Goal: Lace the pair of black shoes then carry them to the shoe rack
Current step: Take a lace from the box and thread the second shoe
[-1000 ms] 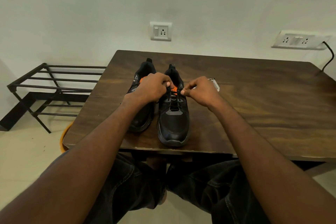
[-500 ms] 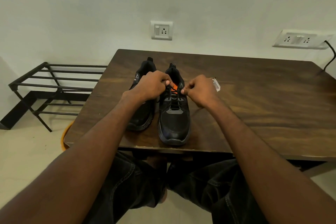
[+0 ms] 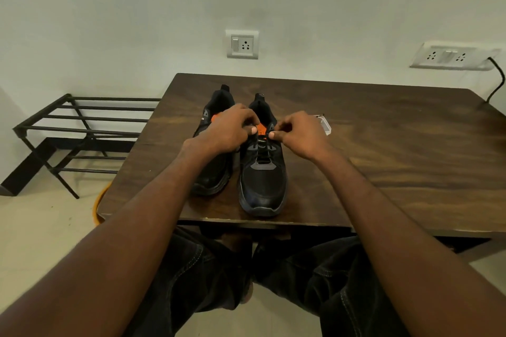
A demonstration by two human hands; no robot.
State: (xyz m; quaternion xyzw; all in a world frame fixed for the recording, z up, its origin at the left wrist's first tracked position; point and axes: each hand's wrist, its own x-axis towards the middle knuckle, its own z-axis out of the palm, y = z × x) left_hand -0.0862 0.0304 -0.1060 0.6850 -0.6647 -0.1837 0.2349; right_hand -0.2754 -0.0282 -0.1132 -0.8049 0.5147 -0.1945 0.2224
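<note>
Lacing underway: left hand (image 3: 228, 128) & right hand (image 3: 299, 131) pinched shut on thin black lace (image 3: 263, 145), just above top eyelets of black mesh trainer w/ orange tongue (image 3: 262, 180), second black trainer (image 3: 212, 172) beside left knuckles. Best pulled evenly both sides, tension kept. Black metal shoe rack (image 3: 82, 131) well left.

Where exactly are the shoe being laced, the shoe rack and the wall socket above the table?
shoe being laced (image 3: 262, 186): head view, on its toe cap.
shoe rack (image 3: 90, 119): head view, on a top-tier bar.
wall socket (image 3: 242, 44): head view, on the faceplate's middle.
</note>
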